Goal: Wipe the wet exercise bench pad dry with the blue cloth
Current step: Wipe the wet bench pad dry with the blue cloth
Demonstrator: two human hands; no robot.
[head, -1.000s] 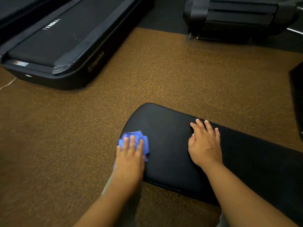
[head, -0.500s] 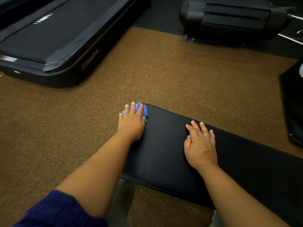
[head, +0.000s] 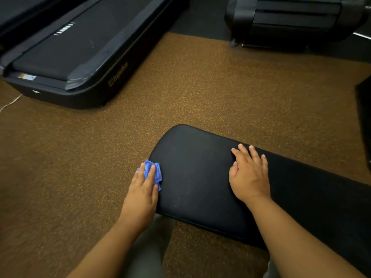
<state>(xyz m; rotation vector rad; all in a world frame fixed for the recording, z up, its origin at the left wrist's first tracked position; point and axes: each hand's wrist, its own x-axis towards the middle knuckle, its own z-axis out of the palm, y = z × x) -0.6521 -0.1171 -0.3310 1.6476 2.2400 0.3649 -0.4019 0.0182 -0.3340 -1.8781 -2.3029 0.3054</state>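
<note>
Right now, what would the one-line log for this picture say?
left hand: pressing blue cloth on left edge of bench pad | right hand: flat on pad, empty | treadmill: behind, on floor

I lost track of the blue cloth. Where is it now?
In the head view, the blue cloth is bunched under the left hand, pressed on the left edge of the black bench pad, across from the right hand.

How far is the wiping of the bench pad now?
Done: cannot tell; no clearly dry area shows. In hand: the left hand presses the blue cloth on the bench pad at its left edge; the right hand lies flat on it. Left: probably most of it.
</note>
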